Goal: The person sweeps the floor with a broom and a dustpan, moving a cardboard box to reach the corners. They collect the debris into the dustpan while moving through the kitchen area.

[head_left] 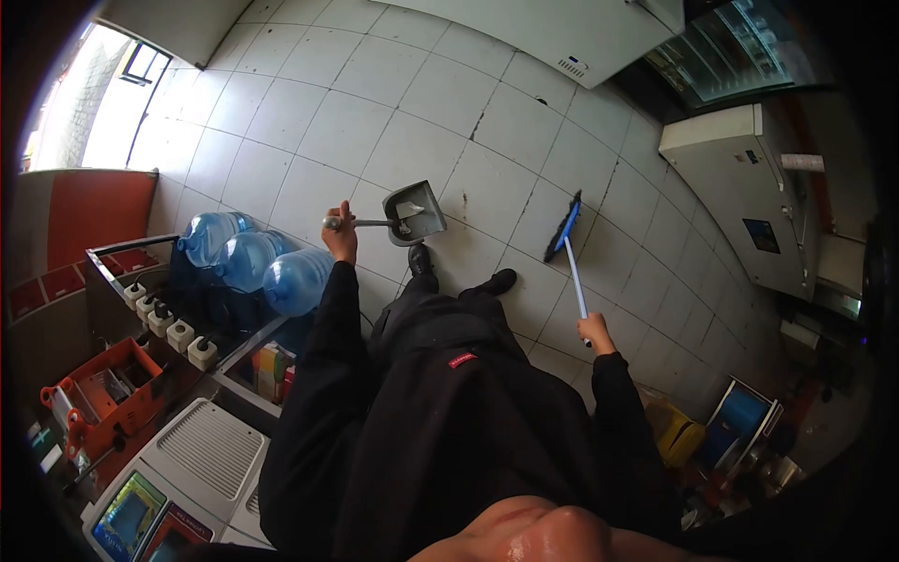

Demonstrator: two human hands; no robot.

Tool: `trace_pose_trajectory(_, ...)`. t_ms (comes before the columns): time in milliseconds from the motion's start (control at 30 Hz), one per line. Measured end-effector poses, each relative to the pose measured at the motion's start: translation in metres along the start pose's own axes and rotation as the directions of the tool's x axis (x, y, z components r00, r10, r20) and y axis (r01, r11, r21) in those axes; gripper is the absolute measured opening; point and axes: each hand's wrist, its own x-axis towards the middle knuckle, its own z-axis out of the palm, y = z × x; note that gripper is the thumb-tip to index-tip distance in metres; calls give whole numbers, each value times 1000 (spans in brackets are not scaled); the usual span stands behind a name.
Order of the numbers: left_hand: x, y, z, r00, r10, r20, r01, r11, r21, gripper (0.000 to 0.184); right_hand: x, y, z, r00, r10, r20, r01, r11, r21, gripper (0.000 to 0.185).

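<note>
My left hand (pixel 343 234) is wrapped round the handle of a grey dustpan (pixel 431 221), near the handle's top end. Some pale scraps (pixel 408 210) lie in the pan, which is in front of my feet. On the right, my right hand (pixel 594 331) grips the upper end of the light blue stick of a broom (pixel 567 229). The broom's blue head with dark bristles is out over the floor tiles, apart from the dustpan. Whether the pan or the bristles touch the floor I cannot tell.
Several large blue water bottles (pixel 298 281) stand to my left, beside a row of plugs and sockets (pixel 178 334). An orange basket (pixel 103 398) and a grey machine (pixel 211 450) are at lower left. White freezers (pixel 740 187) line the right; a yellow item (pixel 676 434) sits at lower right.
</note>
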Motion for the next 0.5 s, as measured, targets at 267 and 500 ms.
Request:
trace_pose_trajectory(267, 3, -16, -75, 979, -95, -179, 64, 983, -171, 38, 47, -124, 69, 997, -74, -26, 60, 935, -349, 15)
trace_pose_trajectory(500, -3, -19, -107, 931, -163, -327, 66, 955, -288, 37, 33, -219, 113, 990, -139, 31, 132, 818, -560, 22)
